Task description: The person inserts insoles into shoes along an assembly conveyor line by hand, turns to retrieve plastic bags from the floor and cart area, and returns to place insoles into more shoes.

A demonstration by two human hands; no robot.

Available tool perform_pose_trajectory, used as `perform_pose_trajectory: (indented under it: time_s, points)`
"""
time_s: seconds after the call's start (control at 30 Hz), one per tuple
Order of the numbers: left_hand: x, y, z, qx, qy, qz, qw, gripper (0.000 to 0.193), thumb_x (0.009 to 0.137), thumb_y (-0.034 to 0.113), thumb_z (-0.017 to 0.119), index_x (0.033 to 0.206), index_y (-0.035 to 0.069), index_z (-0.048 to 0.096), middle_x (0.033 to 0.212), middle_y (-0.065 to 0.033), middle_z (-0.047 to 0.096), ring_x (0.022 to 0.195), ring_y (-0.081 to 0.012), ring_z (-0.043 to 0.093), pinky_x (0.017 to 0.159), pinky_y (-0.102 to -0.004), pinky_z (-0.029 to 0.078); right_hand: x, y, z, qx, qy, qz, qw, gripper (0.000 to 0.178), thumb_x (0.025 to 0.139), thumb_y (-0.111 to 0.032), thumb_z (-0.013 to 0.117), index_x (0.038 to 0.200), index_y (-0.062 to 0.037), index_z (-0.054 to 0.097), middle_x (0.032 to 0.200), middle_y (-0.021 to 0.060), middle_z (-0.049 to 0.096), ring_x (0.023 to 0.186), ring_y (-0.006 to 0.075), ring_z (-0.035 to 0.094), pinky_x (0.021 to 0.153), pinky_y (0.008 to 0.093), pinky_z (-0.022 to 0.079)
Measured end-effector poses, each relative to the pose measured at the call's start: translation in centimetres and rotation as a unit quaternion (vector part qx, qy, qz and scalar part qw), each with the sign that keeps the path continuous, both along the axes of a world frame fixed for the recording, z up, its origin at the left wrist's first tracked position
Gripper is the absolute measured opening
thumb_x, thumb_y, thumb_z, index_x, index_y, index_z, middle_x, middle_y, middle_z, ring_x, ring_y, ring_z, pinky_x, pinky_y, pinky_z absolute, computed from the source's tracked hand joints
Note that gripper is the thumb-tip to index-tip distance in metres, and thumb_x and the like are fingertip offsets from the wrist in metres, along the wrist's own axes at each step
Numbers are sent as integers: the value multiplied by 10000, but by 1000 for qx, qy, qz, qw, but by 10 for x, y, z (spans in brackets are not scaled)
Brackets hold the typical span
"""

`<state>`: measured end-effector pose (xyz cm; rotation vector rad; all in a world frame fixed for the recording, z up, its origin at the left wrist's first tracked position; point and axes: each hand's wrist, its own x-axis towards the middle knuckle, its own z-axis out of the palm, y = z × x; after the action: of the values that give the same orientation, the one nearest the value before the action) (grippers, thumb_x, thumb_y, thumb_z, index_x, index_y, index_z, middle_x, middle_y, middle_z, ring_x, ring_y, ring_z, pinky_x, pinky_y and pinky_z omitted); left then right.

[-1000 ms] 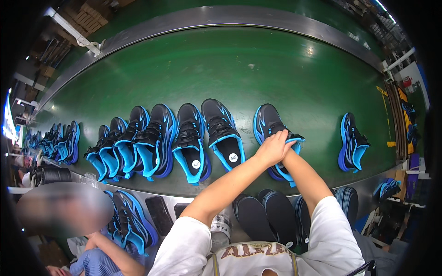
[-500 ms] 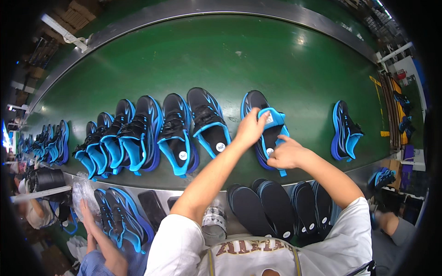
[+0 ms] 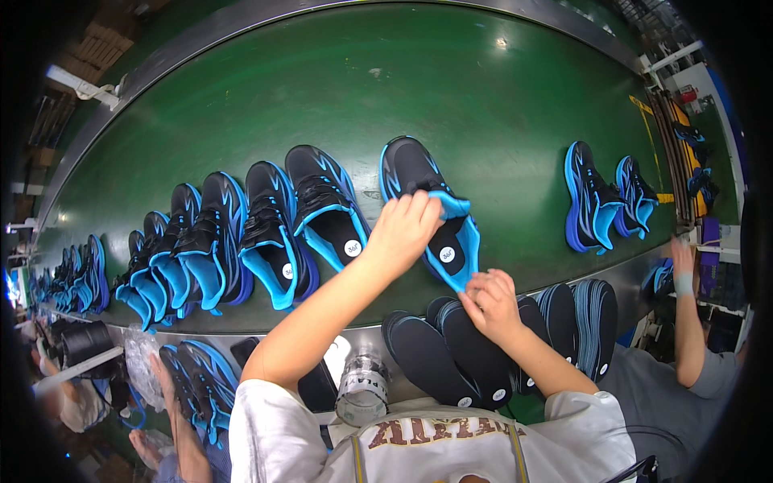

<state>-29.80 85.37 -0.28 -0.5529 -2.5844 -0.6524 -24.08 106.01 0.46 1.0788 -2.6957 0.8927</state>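
Observation:
A black and blue sneaker [image 3: 415, 173] rests on the green surface in front of me, toe pointing away. My left hand [image 3: 409, 235] is closed on its tongue and pulls the opening wide. Inside lies a black insole with a round white sticker [image 3: 447, 254]. At the heel, the curled fingers of my right hand [image 3: 491, 302] touch the blue collar edge; the thumb side is partly hidden. Just left of this shoe stands another sneaker [image 3: 322, 181], also with an insole and sticker inside.
More matching sneakers [image 3: 221, 225] line up to the left, and two sneakers [image 3: 592, 201] stand at the right. Stacks of black insoles [image 3: 427, 346] lie along the near metal edge, beside a clear jar [image 3: 362, 390]. Other people's arms [image 3: 687, 322] show at right and lower left.
The shoes have shifted left in the picture, and a second sneaker has appeared at the right. My right hand has moved from inside the collar to the heel. A person's arm now reaches in at right.

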Motion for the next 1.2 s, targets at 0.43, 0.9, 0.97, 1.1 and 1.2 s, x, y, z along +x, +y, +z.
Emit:
perform_pose_trajectory:
  time_s: [0.43, 0.9, 0.97, 1.1, 1.2]
  points:
    - [-31, -7, -13, 28, -201, 34, 979, 206, 769, 191, 535, 831, 22, 436, 816, -143, 450, 736, -345, 511, 610, -412, 412, -61, -66, 13, 390, -247, 50, 886, 374, 696, -263, 529, 946, 14, 527, 836, 163, 590, 853, 269, 563, 983, 451, 135]
    - [44, -51, 41, 654, -339, 63, 674, 138, 726, 16, 581, 714, 72, 456, 888, -115, 549, 472, -48, 365, 412, -167, 275, -95, 152, 10, 191, -40, -455, 869, 473, 661, -315, 593, 1064, -81, 512, 1167, 244, 389, 1005, 365, 453, 842, 404, 376]
    - [66, -46, 53, 666, -381, 50, 640, 149, 743, 21, 570, 838, 61, 462, 849, -121, 576, 472, -47, 374, 418, -158, 283, -105, 207, -13, 269, -87, -532, 798, 502, 697, -389, 562, 1115, -120, 491, 1137, 236, 400, 1007, 367, 449, 859, 428, 357]
    - [112, -48, 57, 670, -432, 64, 600, 226, 781, 117, 571, 982, 40, 503, 868, -127, 596, 486, -64, 417, 439, -157, 310, -116, 205, -31, 152, -94, -406, 896, 274, 734, -224, 563, 903, -10, 585, 909, 256, 497, 840, 371, 499, 768, 391, 404]
    - [128, -43, 58, 671, -446, 78, 588, 180, 808, 159, 537, 946, 42, 535, 824, -81, 589, 531, -73, 422, 481, -177, 328, -95, 156, -29, 129, -88, -338, 928, 269, 740, -221, 554, 884, 4, 589, 862, 274, 493, 807, 383, 492, 749, 399, 406]
